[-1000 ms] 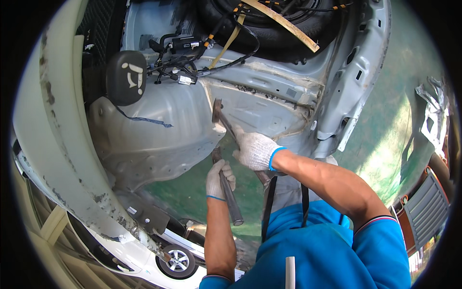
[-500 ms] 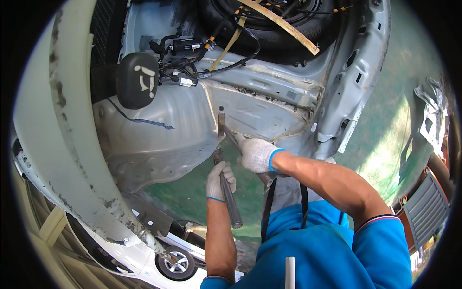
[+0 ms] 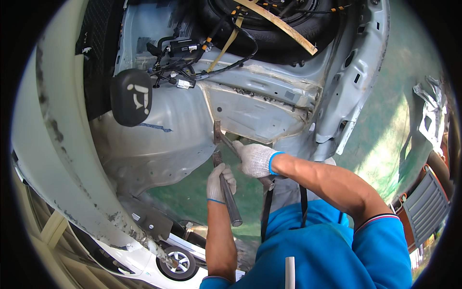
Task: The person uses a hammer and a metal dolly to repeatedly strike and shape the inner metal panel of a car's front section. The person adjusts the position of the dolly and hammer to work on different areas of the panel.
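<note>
My right hand (image 3: 256,159), in a white knitted glove with a blue cuff, is closed around the handle of a hammer (image 3: 217,131). The worn hammer head is at the torn-looking edge of the grey wheel-arch panel (image 3: 154,154), beside the flat grey floor panel (image 3: 257,115). Whether it touches the metal I cannot tell. Just below, my left hand (image 3: 220,183), gloved too, grips a dark metal bar (image 3: 231,204). Its thick lower end points down toward me, and its rough upper end reaches up close under the hammer head.
Above lie a black tyre (image 3: 274,45), a wooden strip (image 3: 284,26) and a wiring bundle (image 3: 180,70). A black rounded pad (image 3: 131,96) and a curved, paint-chipped body panel (image 3: 57,144) stand left. A white car (image 3: 139,257) is lower left; torn metal (image 3: 430,108) lies right.
The hammer head has come down slightly, closer to the bar's upper end. Both hands keep their grips. The view has shifted a little, moving the black pad left and down.
</note>
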Available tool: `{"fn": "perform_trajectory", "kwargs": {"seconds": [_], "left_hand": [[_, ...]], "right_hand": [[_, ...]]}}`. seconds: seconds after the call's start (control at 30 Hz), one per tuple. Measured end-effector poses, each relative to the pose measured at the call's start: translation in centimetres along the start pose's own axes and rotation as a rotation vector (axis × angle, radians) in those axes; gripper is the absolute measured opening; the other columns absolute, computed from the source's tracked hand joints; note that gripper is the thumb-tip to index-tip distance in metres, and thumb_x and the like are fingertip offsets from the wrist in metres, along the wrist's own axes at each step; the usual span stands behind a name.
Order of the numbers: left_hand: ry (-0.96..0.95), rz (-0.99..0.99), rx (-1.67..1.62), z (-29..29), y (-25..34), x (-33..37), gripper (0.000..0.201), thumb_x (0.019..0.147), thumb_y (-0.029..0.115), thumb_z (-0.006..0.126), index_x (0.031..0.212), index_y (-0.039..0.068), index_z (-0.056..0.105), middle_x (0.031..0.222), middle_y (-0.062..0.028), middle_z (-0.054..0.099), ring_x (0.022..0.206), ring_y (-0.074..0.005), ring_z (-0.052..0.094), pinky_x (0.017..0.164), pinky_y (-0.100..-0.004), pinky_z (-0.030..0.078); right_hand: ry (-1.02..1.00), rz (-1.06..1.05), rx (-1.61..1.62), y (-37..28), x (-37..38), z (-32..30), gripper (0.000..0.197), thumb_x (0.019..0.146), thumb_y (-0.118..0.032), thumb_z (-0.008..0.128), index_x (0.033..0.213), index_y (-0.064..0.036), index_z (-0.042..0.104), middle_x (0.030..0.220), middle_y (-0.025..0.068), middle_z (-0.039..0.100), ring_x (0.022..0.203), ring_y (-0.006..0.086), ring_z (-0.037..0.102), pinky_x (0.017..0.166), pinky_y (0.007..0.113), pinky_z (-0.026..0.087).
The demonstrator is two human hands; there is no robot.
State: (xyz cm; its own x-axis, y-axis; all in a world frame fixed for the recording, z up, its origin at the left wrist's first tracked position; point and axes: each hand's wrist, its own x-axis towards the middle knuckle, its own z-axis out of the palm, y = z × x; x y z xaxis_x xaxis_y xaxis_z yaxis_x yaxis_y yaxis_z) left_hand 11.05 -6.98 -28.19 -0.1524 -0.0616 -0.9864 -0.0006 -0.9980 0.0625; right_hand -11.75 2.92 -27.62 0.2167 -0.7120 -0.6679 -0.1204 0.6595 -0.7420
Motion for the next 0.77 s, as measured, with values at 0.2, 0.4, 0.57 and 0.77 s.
{"fn": "perform_trajectory", "kwargs": {"seconds": [0.2,0.4,0.57,0.77], "left_hand": [[0.031,-0.012,-0.019,-0.3,-0.2,-0.4,0.015,0.106,0.019,0.062,0.107,0.005,0.059,0.074,0.0069,0.047,0.057,-0.0052,0.046,0.050,-0.0238,0.044],[0.071,-0.011,0.022,0.2,-0.3,-0.1,0.015,0.105,0.019,0.063,0.104,0.005,0.059,0.074,0.0075,0.046,0.056,-0.0048,0.045,0.049,-0.0233,0.044],[0.120,-0.071,-0.014,0.4,0.1,0.5,0.015,0.104,0.019,0.064,0.103,0.005,0.060,0.073,0.0070,0.046,0.054,-0.0045,0.043,0.048,-0.0223,0.043],[0.100,0.019,0.161,-0.4,-0.2,0.0,0.016,0.103,0.020,0.067,0.102,0.006,0.059,0.073,0.0058,0.048,0.054,-0.0062,0.043,0.047,-0.0234,0.043]], "right_hand": [[0.165,-0.023,0.043,0.3,0.3,0.4,0.064,0.091,-0.018,0.064,0.139,0.0142,0.037,0.099,0.0359,0.071,0.099,0.0508,0.070,0.085,0.055,0.054],[0.230,0.026,0.123,0.8,0.5,-0.5,0.067,0.091,-0.022,0.065,0.142,0.0114,0.037,0.097,0.0359,0.071,0.100,0.0510,0.070,0.087,0.055,0.054],[0.023,-0.003,0.004,0.9,1.1,-0.7,0.065,0.089,-0.022,0.066,0.142,0.0084,0.045,0.111,0.0365,0.069,0.112,0.0498,0.067,0.095,0.053,0.052],[0.169,0.010,0.081,1.4,0.6,-1.3,0.061,0.086,-0.016,0.061,0.138,0.0123,0.046,0.104,0.0348,0.072,0.103,0.0464,0.072,0.090,0.050,0.056]]}}
